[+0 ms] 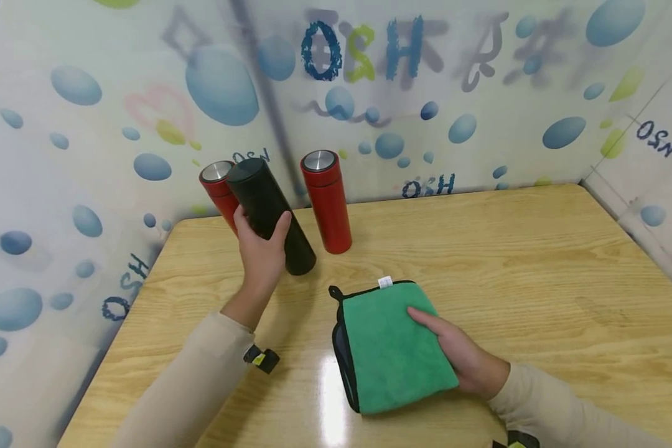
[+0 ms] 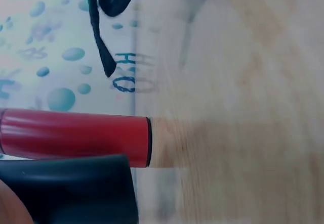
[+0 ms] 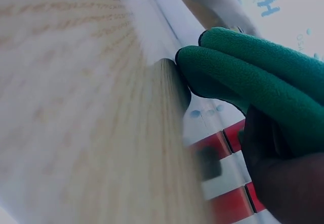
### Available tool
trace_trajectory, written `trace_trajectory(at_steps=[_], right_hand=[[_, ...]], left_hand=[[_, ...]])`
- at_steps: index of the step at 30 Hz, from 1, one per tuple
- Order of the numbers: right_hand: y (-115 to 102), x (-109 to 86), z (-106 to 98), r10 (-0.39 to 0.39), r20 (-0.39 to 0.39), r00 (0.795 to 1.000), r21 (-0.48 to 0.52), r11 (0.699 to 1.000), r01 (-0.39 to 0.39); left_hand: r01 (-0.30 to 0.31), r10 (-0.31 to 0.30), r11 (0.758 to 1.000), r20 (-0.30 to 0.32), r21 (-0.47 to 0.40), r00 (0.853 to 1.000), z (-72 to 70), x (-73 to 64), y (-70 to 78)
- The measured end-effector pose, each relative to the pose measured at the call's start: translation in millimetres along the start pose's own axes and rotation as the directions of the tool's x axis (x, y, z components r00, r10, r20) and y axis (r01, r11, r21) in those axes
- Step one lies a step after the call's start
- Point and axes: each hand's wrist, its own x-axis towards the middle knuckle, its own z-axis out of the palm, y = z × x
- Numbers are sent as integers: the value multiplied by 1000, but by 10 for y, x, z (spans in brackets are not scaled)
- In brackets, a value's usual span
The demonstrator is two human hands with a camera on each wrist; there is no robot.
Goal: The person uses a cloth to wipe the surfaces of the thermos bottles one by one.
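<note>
My left hand point(image 1: 262, 255) grips a black thermos flask point(image 1: 271, 214) around its middle, the flask tilted with its top toward the left. Its lower end point(image 2: 86, 188) shows in the left wrist view beside a red flask. Behind the black flask, a red thermos flask point(image 1: 217, 180) with a silver lid top is partly hidden. Another red thermos flask point(image 1: 327, 205) stands just to the right. My right hand point(image 1: 465, 354) holds a folded green cloth point(image 1: 394, 348) by its right side, thumb on top and the other fingers underneath. The cloth has black edging, a hanging loop and a white tag.
The wooden table point(image 1: 509, 261) reaches back to a wall point(image 1: 481, 112) covered with printed blue and green spots and letters. Both red flasks stand near the table's back edge. Another wall point(image 1: 655, 155) runs along the right side.
</note>
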Motion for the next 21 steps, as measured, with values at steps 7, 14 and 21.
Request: trace_trajectory(at_steps=[7,14,21], right_hand=[[-15,-10,-14,-19,16,1000,-1,1000,19],[-123,-64,136,-129,-115,985,-223,970,101],[-276,-81,448,-457,-270,847,-445,840,311]], left_hand=[[-124,123,992,72,6,990,-188,-324,164],[-214,215,977,193,-27,957,-188,-644,291],[-270,287,958,267,-98,920,-10,-886,422]])
